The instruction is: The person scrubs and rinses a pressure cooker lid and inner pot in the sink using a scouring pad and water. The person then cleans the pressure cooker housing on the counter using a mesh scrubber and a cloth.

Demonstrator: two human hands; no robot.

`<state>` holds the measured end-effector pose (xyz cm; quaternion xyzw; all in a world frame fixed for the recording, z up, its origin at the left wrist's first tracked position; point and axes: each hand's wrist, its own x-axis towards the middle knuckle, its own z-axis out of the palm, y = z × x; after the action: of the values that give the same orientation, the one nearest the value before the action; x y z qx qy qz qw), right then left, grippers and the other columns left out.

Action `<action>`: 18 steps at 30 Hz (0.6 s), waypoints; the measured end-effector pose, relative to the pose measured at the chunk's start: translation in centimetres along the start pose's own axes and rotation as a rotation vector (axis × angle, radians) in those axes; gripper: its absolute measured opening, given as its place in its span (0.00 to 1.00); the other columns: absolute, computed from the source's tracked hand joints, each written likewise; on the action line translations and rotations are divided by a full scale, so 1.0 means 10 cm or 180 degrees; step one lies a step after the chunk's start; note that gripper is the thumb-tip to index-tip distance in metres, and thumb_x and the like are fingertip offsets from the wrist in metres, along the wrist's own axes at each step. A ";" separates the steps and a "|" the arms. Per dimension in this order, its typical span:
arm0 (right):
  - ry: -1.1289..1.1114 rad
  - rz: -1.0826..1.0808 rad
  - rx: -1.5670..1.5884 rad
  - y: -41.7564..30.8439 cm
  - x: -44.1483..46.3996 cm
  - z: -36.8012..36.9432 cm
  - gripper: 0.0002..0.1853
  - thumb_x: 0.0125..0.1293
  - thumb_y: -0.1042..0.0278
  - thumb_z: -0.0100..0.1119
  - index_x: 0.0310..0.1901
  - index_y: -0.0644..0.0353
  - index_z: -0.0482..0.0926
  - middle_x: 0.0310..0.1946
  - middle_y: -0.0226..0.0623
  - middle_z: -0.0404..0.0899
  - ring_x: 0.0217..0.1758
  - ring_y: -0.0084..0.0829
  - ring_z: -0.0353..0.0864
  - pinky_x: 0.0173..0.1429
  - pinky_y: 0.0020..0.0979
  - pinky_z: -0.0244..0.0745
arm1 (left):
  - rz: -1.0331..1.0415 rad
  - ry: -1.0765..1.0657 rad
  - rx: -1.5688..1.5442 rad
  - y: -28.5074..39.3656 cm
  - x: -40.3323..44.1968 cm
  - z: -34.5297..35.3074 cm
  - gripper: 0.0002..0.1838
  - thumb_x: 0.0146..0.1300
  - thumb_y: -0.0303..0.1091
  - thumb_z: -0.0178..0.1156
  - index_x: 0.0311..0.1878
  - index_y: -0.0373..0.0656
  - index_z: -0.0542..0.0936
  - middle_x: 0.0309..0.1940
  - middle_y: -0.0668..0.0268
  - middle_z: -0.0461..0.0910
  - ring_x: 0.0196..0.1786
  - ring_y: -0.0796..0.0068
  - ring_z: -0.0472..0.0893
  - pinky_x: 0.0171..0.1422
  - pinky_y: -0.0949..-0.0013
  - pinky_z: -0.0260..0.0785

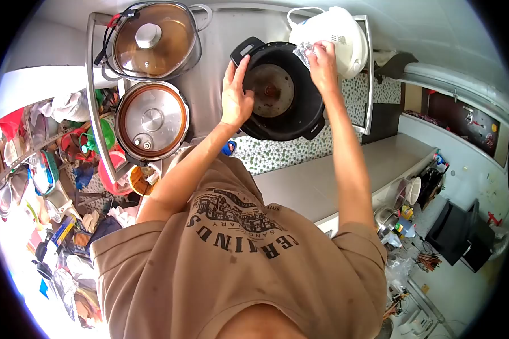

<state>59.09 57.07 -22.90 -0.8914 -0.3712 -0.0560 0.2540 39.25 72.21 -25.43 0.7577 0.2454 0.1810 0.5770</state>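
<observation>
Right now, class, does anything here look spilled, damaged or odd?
Inside the black pressure cooker, the metal plate has a rusty-brown central patch, unlike the grey around it; stain or damage, I cannot tell.

cooker pots (152, 42), so a kitchen

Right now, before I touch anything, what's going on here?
Someone is at an open black pot. Their left hand is at its handle and rim, and their right hand pinches a crumpled silvery scrap over the opposite edge. Brown marks show on the pot's metal bottom. To the left are a round metal lid and a pot with its glass lid on; a white appliance stands to the right.
</observation>
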 end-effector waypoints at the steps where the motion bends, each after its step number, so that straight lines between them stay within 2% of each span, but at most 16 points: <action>1: -0.0211 -0.0124 -0.0184 -0.02 0.06 -0.08 0.12 0.58 0.73 0.62 0.43 0.66 0.76 0.41 0.44 0.75 0.43 0.45 0.76 0.50 0.39 0.71 | 0.0020 0.0014 0.0026 -0.02 0.00 0.01 0.44 0.43 0.13 0.49 0.69 0.55 0.64 0.67 0.46 0.58 0.69 0.43 0.60 0.69 0.59 0.60; 3: -0.0132 -0.0106 0.0157 -0.24 0.24 -0.17 0.12 0.58 0.72 0.62 0.43 0.64 0.76 0.37 0.44 0.77 0.42 0.46 0.77 0.49 0.40 0.72 | -0.0094 -0.0057 -0.0046 0.00 -0.01 -0.01 0.43 0.45 0.15 0.51 0.69 0.53 0.63 0.67 0.41 0.57 0.70 0.42 0.58 0.74 0.55 0.51; 4: -0.0252 0.0080 0.0336 -0.44 0.34 -0.15 0.11 0.57 0.73 0.62 0.42 0.62 0.75 0.35 0.44 0.78 0.41 0.46 0.78 0.48 0.40 0.72 | -0.0127 -0.0059 -0.0066 -0.02 0.00 0.00 0.43 0.45 0.15 0.51 0.69 0.53 0.63 0.67 0.41 0.57 0.70 0.42 0.58 0.74 0.55 0.51; 5: -0.0482 0.0149 0.0320 -0.56 0.38 -0.12 0.11 0.59 0.75 0.60 0.44 0.60 0.73 0.38 0.46 0.80 0.46 0.47 0.79 0.50 0.39 0.72 | -0.0076 0.0002 -0.0073 -0.05 0.01 0.01 0.42 0.45 0.15 0.51 0.69 0.52 0.63 0.67 0.41 0.58 0.70 0.42 0.58 0.74 0.55 0.51; 7: -0.0762 -0.0412 -0.0370 -0.49 0.52 -0.02 0.08 0.58 0.77 0.58 0.40 0.62 0.75 0.36 0.46 0.79 0.44 0.50 0.77 0.48 0.41 0.72 | -0.0044 0.0028 -0.0102 -0.05 -0.02 0.03 0.42 0.44 0.15 0.51 0.69 0.52 0.63 0.67 0.41 0.58 0.70 0.42 0.58 0.74 0.54 0.51; 8: -0.0773 -0.0438 -0.0374 -0.48 0.60 -0.02 0.08 0.58 0.77 0.58 0.40 0.62 0.75 0.36 0.46 0.79 0.44 0.50 0.77 0.48 0.41 0.72 | -0.0073 0.0016 -0.0083 -0.03 -0.01 0.02 0.42 0.44 0.15 0.51 0.68 0.51 0.63 0.66 0.41 0.59 0.70 0.43 0.58 0.74 0.54 0.51; 10: -0.1706 -0.0946 -0.1079 -0.53 0.75 -0.04 0.06 0.56 0.79 0.56 0.36 0.63 0.76 0.34 0.46 0.77 0.41 0.50 0.76 0.47 0.44 0.70 | -0.0103 0.0011 -0.0132 0.00 0.00 -0.01 0.42 0.45 0.15 0.52 0.68 0.51 0.63 0.65 0.41 0.61 0.70 0.43 0.59 0.73 0.54 0.52; 11: -0.1739 -0.0944 -0.1076 -0.52 0.78 -0.01 0.06 0.56 0.79 0.56 0.36 0.63 0.76 0.34 0.46 0.77 0.41 0.50 0.76 0.47 0.44 0.70 | -0.0134 0.0009 -0.0140 -0.01 -0.01 -0.01 0.42 0.45 0.15 0.52 0.68 0.51 0.63 0.65 0.41 0.61 0.70 0.43 0.59 0.73 0.54 0.52; 13: -0.2017 -0.1654 -0.1023 -0.52 0.88 0.03 0.05 0.54 0.80 0.55 0.33 0.63 0.77 0.32 0.45 0.75 0.40 0.48 0.76 0.46 0.44 0.70 | -0.0087 0.0065 -0.0134 -0.03 -0.01 0.00 0.42 0.44 0.15 0.52 0.68 0.51 0.63 0.65 0.42 0.61 0.69 0.43 0.59 0.73 0.54 0.52; 15: -0.2042 -0.1761 -0.1080 -0.60 0.85 0.01 0.06 0.54 0.80 0.54 0.34 0.63 0.77 0.32 0.44 0.75 0.40 0.47 0.76 0.44 0.43 0.71 | -0.0137 0.0077 -0.0190 -0.01 -0.01 0.00 0.41 0.44 0.15 0.52 0.68 0.51 0.64 0.65 0.42 0.61 0.69 0.43 0.60 0.73 0.54 0.53; 18: -0.1705 -0.1737 -0.0820 -0.73 0.75 0.00 0.05 0.52 0.80 0.55 0.30 0.61 0.78 0.30 0.40 0.77 0.39 0.42 0.80 0.45 0.39 0.76 | -0.0178 0.0118 -0.0207 -0.03 -0.01 0.01 0.41 0.44 0.15 0.52 0.68 0.50 0.64 0.64 0.42 0.62 0.68 0.43 0.60 0.72 0.54 0.53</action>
<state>59.50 66.16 -17.70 -0.7677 -0.6372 0.0668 0.0103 39.12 72.15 -25.77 0.7279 0.2712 0.1867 0.6015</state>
